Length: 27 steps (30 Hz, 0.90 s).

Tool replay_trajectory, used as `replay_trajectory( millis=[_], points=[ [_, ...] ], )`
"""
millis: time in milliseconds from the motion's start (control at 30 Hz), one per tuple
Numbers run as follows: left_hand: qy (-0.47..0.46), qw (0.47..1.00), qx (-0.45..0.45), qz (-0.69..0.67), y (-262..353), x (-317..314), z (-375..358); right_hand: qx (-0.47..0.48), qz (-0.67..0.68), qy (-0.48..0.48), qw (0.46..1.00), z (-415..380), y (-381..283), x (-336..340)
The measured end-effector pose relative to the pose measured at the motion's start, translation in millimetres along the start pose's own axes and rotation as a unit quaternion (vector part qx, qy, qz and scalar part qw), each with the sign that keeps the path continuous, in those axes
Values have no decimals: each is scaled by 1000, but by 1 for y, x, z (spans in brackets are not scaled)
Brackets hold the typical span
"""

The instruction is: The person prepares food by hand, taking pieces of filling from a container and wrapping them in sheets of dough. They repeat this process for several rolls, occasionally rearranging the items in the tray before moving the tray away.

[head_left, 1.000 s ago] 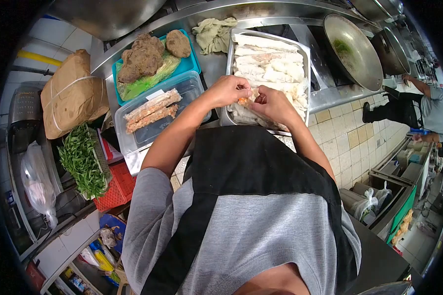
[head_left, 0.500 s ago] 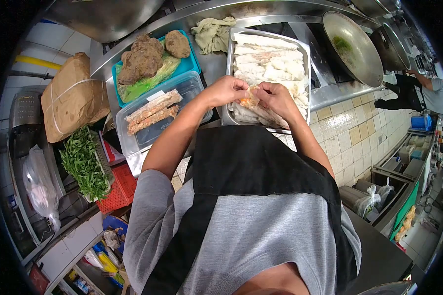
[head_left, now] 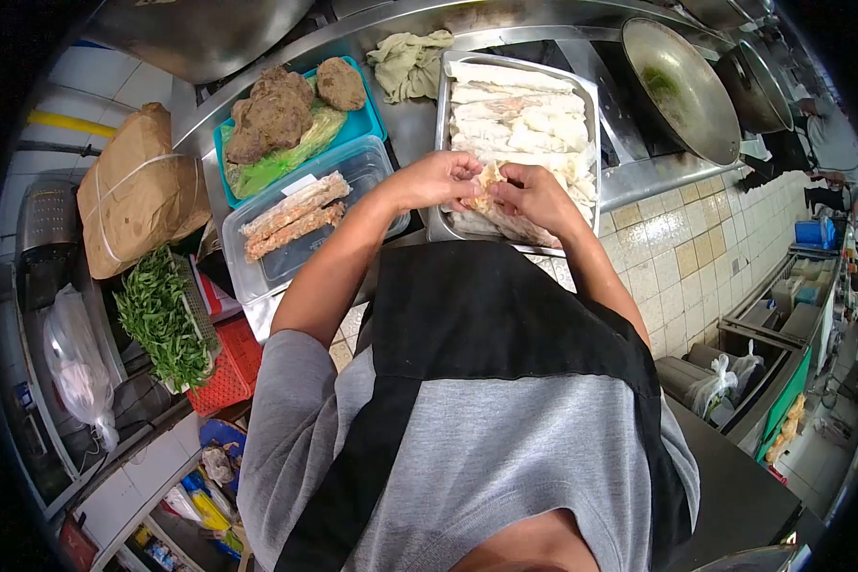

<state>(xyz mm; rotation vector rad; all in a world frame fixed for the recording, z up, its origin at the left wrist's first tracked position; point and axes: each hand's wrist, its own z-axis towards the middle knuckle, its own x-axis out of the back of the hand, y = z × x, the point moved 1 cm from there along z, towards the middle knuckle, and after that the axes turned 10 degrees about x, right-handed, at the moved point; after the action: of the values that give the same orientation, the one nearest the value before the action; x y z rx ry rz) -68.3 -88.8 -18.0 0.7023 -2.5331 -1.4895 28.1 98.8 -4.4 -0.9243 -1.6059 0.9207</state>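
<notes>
Above the near part of a metal tray [head_left: 592,124], my left hand [head_left: 437,181] and my right hand [head_left: 541,198] pinch a small pale, orange-tinged piece of food [head_left: 488,178] between them. Fingertips of both hands are closed on it, and they partly hide it. Whitish, roll-like strips of food [head_left: 515,100] lie in rows in the tray, with some orange-pink ones at the near edge. Left of the tray, a clear plastic container [head_left: 367,167] holds a few orange-pink food rolls [head_left: 296,217].
Brown lumps [head_left: 272,114] sit on a blue tray [head_left: 377,114] behind the container. A crumpled cloth [head_left: 410,65] lies by the metal tray. A large wok [head_left: 701,110] stands at right. Leafy greens [head_left: 162,319] and a brown paper package [head_left: 138,195] are at left. Other people [head_left: 829,133] stand far right.
The piece of food between my hands has turned and looks paler, with my fingers shifted slightly around it. At far right, the people's positions have changed.
</notes>
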Motion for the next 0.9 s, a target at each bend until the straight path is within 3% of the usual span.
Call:
replay_trajectory(
  millis=[167, 267, 333, 400, 433, 500, 533, 633, 667, 767, 800, 900],
  points=[
    [-1, 999, -49, -23, -1, -8, -4, -66, 241, 52, 967, -1, -5, -1],
    [5, 996, -89, 7, -6, -6, -4, -78, 295, 72, 950, -1, -5, 6],
    [13, 992, -121, 17, -7, -7, -6, -24, 202, 68, 977, 0, -4, 15],
    [16, 996, -88, 5, -4, -7, -11, 15, 109, 82, 990, 2, 2, 28],
    [17, 997, -72, -1, -1, -7, -13, 80, -22, 121, 989, 3, 6, 34],
    [36, 997, -62, -17, -1, -7, -13, 201, -280, 189, 920, 2, 7, 42],
    [44, 997, -57, -25, -1, -7, -12, 176, -320, 216, 906, 0, 6, 45],
    [134, 984, -56, 103, 7, -2, -6, 145, -279, 275, 909, -15, -10, 55],
    [181, 975, -100, 85, 8, -6, -4, 144, -251, 288, 913, -21, -9, 56],
    [285, 899, -54, 328, 39, -26, -17, 125, -286, 169, 935, -44, -5, 60],
    [283, 889, 20, 360, 54, -38, -23, 125, -289, 137, 939, -55, -10, 57],
    [260, 866, -247, 348, 29, -44, -13, 169, -325, 58, 929, -77, -3, 51]
  ],
)
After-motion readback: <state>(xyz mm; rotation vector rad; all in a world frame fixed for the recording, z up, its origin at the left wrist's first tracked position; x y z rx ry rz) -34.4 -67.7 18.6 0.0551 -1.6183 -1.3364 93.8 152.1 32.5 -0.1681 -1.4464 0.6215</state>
